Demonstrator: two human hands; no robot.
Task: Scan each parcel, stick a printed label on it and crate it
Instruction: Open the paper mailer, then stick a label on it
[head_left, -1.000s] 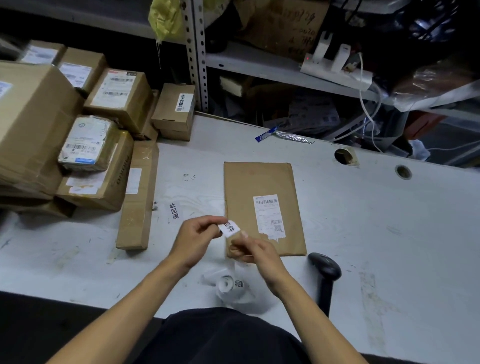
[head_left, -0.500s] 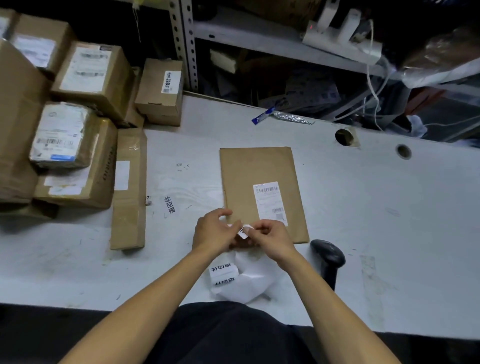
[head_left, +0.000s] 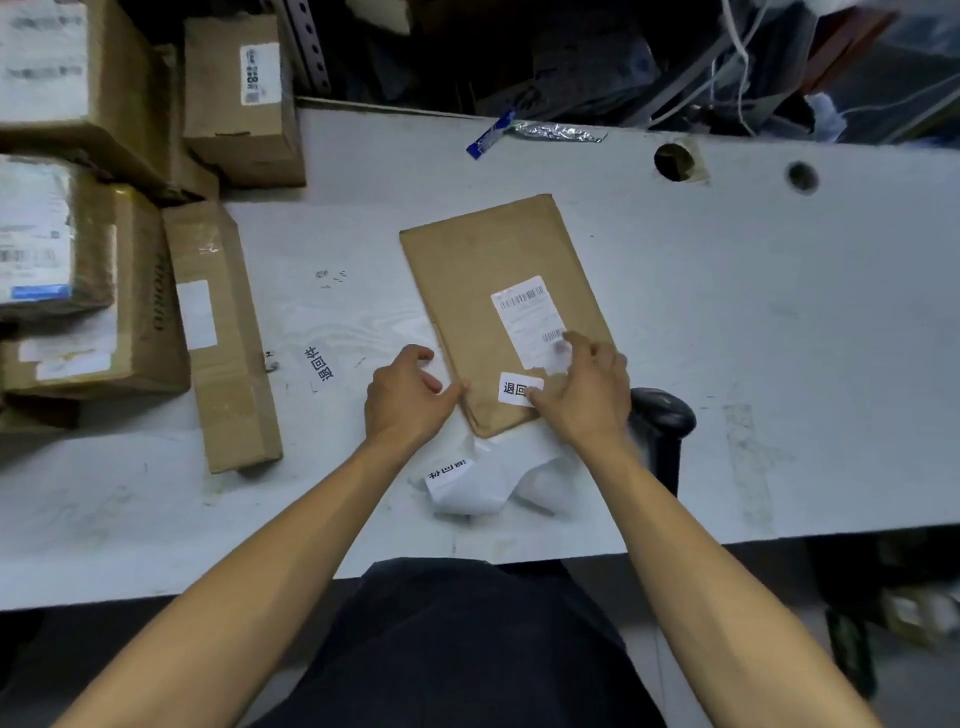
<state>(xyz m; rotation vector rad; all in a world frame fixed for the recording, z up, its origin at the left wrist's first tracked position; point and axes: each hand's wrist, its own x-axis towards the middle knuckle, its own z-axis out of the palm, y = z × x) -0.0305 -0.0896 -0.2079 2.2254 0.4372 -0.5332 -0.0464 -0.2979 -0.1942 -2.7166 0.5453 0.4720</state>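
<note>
Right hand (head_left: 582, 400) presses small label (head_left: 517, 388) flat onto brown parcel (head_left: 488, 270)

both forearms reach forward, left hand (head_left: 402, 397) and right hand (head_left: 584, 392) (fingers loosely spread).

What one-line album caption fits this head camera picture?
Right hand presses a small printed label onto a flat brown parcel while the left hand steadies its edge.

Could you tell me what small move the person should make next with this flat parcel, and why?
Probably sweep the right hand flat across the small white label to press it down. The label already lies on the near end of the brown flat parcel, with the right hand's fingers on its edge, and the left hand steadies the parcel's near corner on the table.
</note>
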